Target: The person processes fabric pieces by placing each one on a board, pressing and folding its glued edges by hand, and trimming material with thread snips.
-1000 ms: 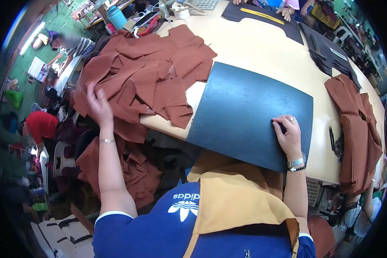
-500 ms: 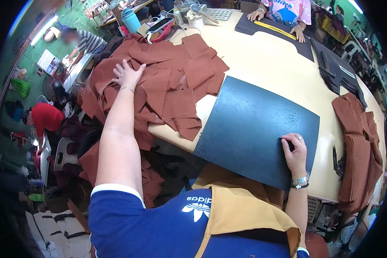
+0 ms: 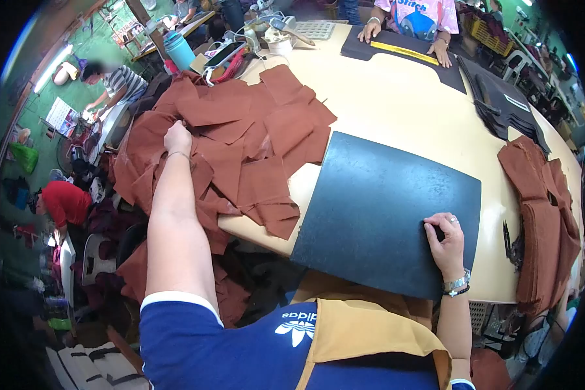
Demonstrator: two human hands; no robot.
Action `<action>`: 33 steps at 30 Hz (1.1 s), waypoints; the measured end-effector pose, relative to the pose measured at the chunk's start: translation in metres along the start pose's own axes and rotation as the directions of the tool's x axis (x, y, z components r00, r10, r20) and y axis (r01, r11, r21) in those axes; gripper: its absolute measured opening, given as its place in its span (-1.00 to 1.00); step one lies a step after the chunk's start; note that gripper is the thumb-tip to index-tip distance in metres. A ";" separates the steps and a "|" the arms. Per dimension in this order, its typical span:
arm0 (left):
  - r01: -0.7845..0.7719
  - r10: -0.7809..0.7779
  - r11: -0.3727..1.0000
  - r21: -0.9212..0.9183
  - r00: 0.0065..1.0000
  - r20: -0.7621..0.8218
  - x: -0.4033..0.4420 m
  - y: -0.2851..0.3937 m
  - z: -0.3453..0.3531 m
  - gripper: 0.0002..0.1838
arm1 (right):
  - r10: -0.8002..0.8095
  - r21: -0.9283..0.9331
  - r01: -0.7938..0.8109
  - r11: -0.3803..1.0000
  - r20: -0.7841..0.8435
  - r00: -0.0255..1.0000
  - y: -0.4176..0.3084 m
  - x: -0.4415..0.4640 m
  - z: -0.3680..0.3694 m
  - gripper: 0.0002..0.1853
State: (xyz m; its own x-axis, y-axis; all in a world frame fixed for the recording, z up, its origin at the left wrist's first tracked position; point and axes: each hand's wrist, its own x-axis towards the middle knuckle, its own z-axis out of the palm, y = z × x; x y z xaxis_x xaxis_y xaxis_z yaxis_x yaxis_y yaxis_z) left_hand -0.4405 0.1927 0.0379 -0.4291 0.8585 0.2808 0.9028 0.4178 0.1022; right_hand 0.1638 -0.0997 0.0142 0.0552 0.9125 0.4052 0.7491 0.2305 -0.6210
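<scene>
My left hand [image 3: 177, 138] is closed at the left part of a loose heap of reddish-brown cloth pieces [image 3: 221, 159], its fingers curled over a brown cloth piece [image 3: 201, 130]. The fingertips are mostly hidden. My right hand [image 3: 446, 242] rests over the right side of a dark blue-black mat [image 3: 383, 208], fingers curled in with thumb and forefinger close together. Whatever it may hold is too small to make out. The mat lies flat at the table's near edge, just right of the heap.
On the right of the cream table [image 3: 396, 97] lies a folded brown cloth stack [image 3: 538, 253], beside a small black tool [image 3: 506, 239]. Dark panels [image 3: 500, 97] are stacked farther back. Across the table, another person's hands rest by a yellow strip [image 3: 403, 53]. A red basket [image 3: 231, 70] stands behind the heap.
My left hand has gone from spread fingers on the heap to a closed grip on the cloth, shifting slightly left and down. The right hand stays on the mat, still curled.
</scene>
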 end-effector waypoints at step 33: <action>-0.042 0.039 0.999 -0.014 0.989 -0.143 0.057 -0.105 0.015 -0.54 | -0.010 0.107 0.012 0.994 -0.011 1.000 0.005 -0.003 -0.003 -0.96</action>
State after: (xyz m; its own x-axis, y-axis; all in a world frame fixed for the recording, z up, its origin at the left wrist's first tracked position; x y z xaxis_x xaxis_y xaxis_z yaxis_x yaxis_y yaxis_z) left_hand -0.5604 0.2016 0.0290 -0.3845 0.8228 0.4186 0.9203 0.3774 0.1036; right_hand 0.1690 -0.1025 0.0116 0.0547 0.9063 0.4191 0.6746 0.2759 -0.6847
